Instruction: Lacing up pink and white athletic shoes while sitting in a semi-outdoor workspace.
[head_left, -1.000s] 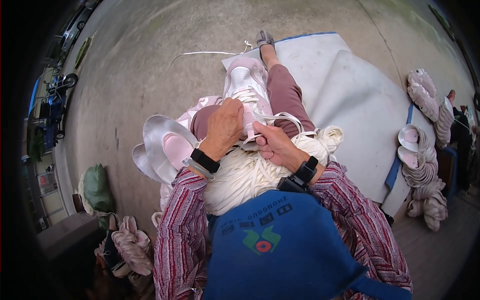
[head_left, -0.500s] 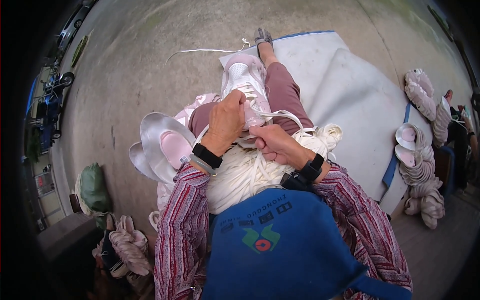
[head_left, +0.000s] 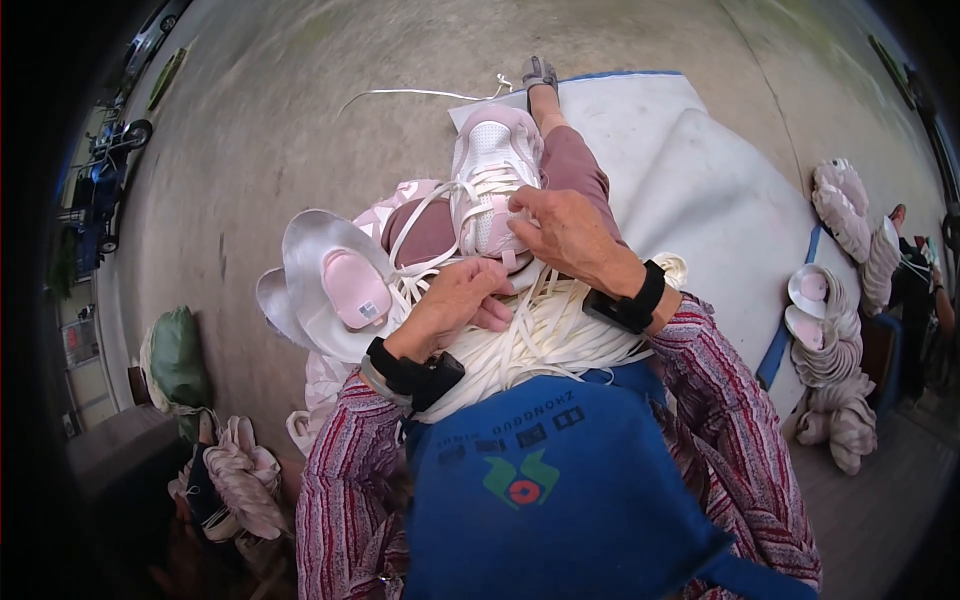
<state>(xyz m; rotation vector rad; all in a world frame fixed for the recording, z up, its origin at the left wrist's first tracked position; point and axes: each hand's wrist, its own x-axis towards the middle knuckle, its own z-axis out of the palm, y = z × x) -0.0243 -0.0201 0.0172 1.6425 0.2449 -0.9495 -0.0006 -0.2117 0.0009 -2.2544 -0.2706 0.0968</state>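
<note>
A pink and white sneaker (head_left: 492, 150) lies on my lap, toe pointing away, with white laces threaded through its upper eyelets. My right hand (head_left: 572, 238) has its fingers bent at the right side of the shoe's tongue and collar, gripping the edge there. A loose white shoelace (head_left: 418, 222) loops out to the left of the shoe. Below the heel, my left hand (head_left: 458, 303) hovers over a thick bundle of white laces (head_left: 530, 345), its fingers loosely apart and nothing visible between them. The bundle rests on my blue apron (head_left: 590, 480).
Silvery-lined shoe pieces with pink insoles (head_left: 352, 288) stand at my left thigh. A white sheet (head_left: 715, 200) covers the floor at right, with stacked shoe uppers (head_left: 828, 345) on its far side. One stray lace (head_left: 425, 93) lies ahead; a green bag (head_left: 180, 360) stands left.
Both hands have moved apart from the pinch at the shoe's heel. My left hand came down to the lace bundle; my right went up to the tongue. The loose lace now hangs left.
</note>
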